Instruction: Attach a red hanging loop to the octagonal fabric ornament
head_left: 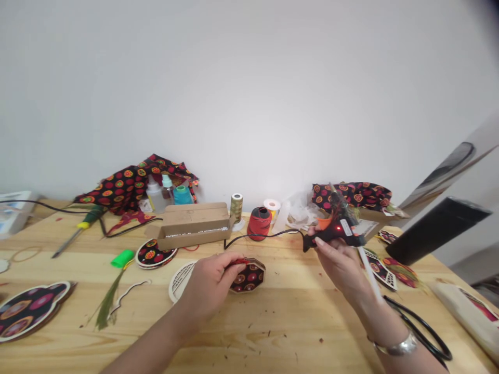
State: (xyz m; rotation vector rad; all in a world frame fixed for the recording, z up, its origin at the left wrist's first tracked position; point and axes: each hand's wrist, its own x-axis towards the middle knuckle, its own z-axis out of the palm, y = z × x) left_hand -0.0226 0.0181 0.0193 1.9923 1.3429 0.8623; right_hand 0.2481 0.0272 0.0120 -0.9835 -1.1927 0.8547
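My left hand [210, 283] rests on the wooden table [273, 332], fingers closed on a fabric-covered octagonal piece [249, 275] with red and orange circles, pinching a red cord at its top edge. My right hand [339, 262] is raised a little above the table and grips a black hot glue gun [337, 231] with a lit red lamp. A white glue stick [370, 275] juts from the gun's back, and its black cable [257, 236] runs left across the table.
A cardboard box [193, 224], a red cord spool [259, 223], thread spool [236, 206], bottles [156, 195] and patterned fabric [128, 182] line the back. A screwdriver [78, 231], green lighter [122, 258] and round fabric pieces [154, 254] lie left. Scissors [424, 332] lie right.
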